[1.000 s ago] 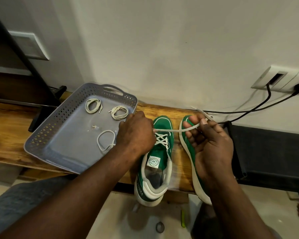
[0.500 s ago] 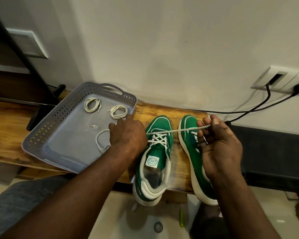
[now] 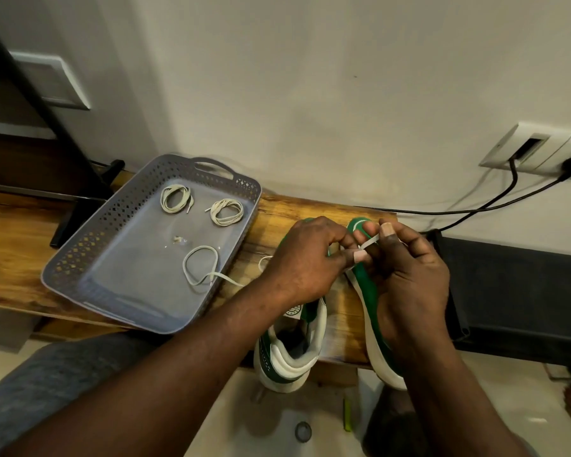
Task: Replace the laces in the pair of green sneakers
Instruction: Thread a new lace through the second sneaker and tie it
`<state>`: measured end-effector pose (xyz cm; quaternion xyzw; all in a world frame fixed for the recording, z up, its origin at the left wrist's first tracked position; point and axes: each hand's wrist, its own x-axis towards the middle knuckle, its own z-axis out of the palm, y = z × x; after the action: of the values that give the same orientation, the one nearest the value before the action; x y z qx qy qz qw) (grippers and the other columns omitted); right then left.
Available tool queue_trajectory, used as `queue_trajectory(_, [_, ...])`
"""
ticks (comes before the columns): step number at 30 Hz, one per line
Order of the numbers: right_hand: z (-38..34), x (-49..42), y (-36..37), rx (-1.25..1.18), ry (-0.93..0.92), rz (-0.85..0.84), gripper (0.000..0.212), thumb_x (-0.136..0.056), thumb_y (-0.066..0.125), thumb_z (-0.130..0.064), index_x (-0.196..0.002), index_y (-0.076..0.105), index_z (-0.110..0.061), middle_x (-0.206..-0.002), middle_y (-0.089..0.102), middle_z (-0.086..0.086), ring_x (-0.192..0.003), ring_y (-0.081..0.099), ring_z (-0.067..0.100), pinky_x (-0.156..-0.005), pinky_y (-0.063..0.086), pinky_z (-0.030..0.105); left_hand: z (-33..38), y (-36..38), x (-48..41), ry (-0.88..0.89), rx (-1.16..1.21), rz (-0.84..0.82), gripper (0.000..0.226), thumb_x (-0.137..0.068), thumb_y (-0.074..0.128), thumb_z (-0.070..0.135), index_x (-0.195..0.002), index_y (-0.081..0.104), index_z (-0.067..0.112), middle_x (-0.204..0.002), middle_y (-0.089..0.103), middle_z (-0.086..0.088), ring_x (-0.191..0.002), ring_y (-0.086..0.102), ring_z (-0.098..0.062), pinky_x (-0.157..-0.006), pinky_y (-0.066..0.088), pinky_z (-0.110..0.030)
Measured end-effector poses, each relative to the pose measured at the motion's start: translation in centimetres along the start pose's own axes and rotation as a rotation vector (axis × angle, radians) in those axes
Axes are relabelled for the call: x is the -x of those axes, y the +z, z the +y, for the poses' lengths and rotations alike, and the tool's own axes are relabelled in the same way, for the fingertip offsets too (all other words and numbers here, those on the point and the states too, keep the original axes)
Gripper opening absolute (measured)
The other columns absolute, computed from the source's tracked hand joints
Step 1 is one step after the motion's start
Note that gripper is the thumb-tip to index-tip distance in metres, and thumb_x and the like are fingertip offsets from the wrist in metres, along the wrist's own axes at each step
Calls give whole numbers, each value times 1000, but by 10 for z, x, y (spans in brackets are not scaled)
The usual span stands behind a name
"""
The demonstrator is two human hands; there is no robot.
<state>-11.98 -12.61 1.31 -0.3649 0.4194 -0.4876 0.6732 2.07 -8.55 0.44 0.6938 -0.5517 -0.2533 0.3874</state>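
Two green sneakers stand side by side on a wooden bench point(image 3: 14, 245). The left sneaker point(image 3: 290, 351) shows its white heel and tongue label; my left hand point(image 3: 307, 262) covers its front. The right sneaker point(image 3: 366, 291) is half hidden under my right hand point(image 3: 409, 268). Both hands meet above the toes and pinch a short stretch of white lace point(image 3: 369, 242) between fingertips and thumbs. In the grey tray point(image 3: 80, 258), two coiled laces point(image 3: 175, 199) point(image 3: 227, 211) lie at the back, and a loose lace loop point(image 3: 200, 263) trails over the tray's rim towards the left sneaker.
The tray sits left of the shoes on the bench, against a white wall. Black cables point(image 3: 495, 199) run from a wall socket point(image 3: 538, 150) to a dark box point(image 3: 521, 298) right of the shoes. A black stand leg point(image 3: 80, 212) rests left of the tray.
The lace was stretched taut between hands held apart. Both hands have since come together above the toes, and the visible lace is short.
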Motion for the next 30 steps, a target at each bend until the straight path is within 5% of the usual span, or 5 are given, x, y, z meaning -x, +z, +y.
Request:
queue_trajectory(8, [-9,-2,-8,111,-74,32,28,-85,75,-23,-109,74,-10,-103,80,9,-92,76,20,-71,60,27,-1,-15,-5,-52,-225,-65,12,-95,72,41,-86,65,35,-109,63,17,-115,49,-19,-93,45,-42])
queue_trajectory(18, [-9,-6,-11,84,-62,58,33,-102,64,-11,-135,60,-12,-103,81,6,-103,77,24,-76,62,28,-3,-18,-8,-66,-353,-193,22,-94,73,41,-77,59,36,-101,61,13,-113,50,-21,-95,48,-47])
queue_trajectory(23, [-13,-3,-9,137,-152,54,22,-102,63,-13,-122,67,-5,-103,81,4,-97,77,17,-76,63,30,-1,-19,-9,-74,-249,45,3,-96,73,37,-94,72,34,-94,65,12,-89,61,-10,-79,55,-36])
queue_trajectory(26, [-8,-11,-17,310,-258,112,15,-100,67,-12,-113,73,-7,-96,81,3,-92,77,15,-83,64,34,-3,-44,-9,-188,-184,184,13,-93,76,35,-86,69,28,-83,70,12,-79,66,-9,-74,54,-29])
queue_trajectory(30, [16,-16,-20,574,-311,19,11,-96,74,-16,-105,80,-20,-97,80,-6,-95,76,9,-90,63,42,-15,-65,6,-391,-275,-96,21,-85,84,40,-80,71,24,-81,72,8,-80,68,-13,-83,60,-38])
